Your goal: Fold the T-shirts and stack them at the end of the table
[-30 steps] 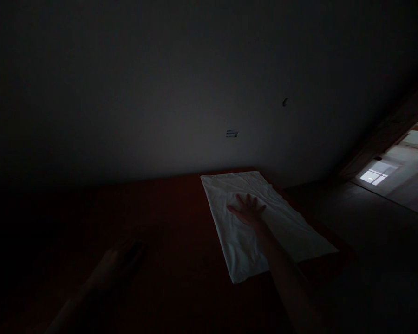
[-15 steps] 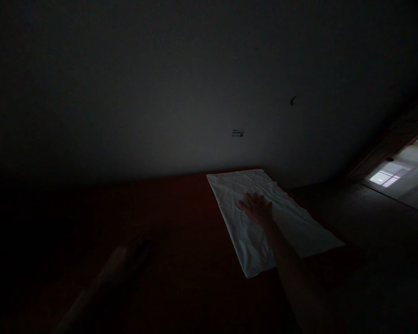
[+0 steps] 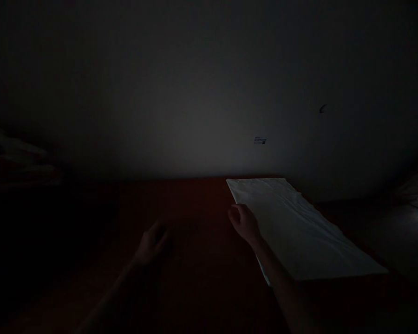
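A flat white cloth (image 3: 292, 232) lies on a dark reddish-brown tabletop (image 3: 195, 273), with some wrinkles along its right side. My right hand (image 3: 244, 225) is over the cloth's left edge, its fingers loosely curled and a gap between finger and thumb; I see nothing held in it. Whether it touches the cloth is hard to tell in the dim light. To the left, over the bare tabletop, my left hand (image 3: 153, 243) is dark and slightly blurred. Its thumb and fingers are bent but apart, with nothing visible between them.
Behind the table rises a plain wall (image 3: 181, 102) with a small printed label (image 3: 260, 140) and a dark hook-like mark (image 3: 322, 108). A dim pile of pale, fabric-like things (image 3: 17, 160) stands at the far left. Floor (image 3: 362, 222) shows beyond the table's right side.
My right hand has left its flat, spread position on the cloth for the left edge, fingers now curled. The cloth looks smoother on its left. The view has turned left.
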{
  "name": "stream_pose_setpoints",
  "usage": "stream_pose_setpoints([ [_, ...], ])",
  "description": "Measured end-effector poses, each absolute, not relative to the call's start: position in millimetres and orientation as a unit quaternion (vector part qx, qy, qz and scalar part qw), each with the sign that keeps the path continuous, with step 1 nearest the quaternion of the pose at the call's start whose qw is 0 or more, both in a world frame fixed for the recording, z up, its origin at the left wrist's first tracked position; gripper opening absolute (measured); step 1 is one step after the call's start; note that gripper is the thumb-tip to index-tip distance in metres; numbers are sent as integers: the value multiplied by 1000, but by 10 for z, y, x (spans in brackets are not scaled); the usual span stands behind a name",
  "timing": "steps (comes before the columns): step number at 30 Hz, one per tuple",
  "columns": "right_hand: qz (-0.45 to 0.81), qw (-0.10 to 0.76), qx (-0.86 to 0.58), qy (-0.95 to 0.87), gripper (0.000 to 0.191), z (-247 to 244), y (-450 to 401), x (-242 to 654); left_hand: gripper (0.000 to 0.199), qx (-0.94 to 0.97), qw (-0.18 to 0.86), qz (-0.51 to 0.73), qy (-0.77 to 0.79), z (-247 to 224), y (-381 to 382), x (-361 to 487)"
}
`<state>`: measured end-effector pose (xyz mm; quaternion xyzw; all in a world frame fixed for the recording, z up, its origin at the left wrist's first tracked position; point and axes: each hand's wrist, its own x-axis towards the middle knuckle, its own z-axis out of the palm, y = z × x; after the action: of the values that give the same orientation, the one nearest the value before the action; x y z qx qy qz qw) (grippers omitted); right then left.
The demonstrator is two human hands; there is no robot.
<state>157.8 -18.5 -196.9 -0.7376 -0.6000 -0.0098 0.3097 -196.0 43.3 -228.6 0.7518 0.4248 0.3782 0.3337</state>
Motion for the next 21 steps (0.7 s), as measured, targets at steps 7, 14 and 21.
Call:
stream_pose_setpoints([
  [7, 146, 389, -704, -576, 50, -2224, -153, 696, 54, 562, 450, 517, 463, -2409, 427, -2214],
  [14, 187, 413, -666, -592, 53, -2317, -272, 772, 49, 551, 491, 528, 418, -2483, 341, -2264],
  [21, 208, 430, -652, -589, 57, -2573, -161, 892, 42, 560, 466, 546, 415, -2575, 332, -2178],
])
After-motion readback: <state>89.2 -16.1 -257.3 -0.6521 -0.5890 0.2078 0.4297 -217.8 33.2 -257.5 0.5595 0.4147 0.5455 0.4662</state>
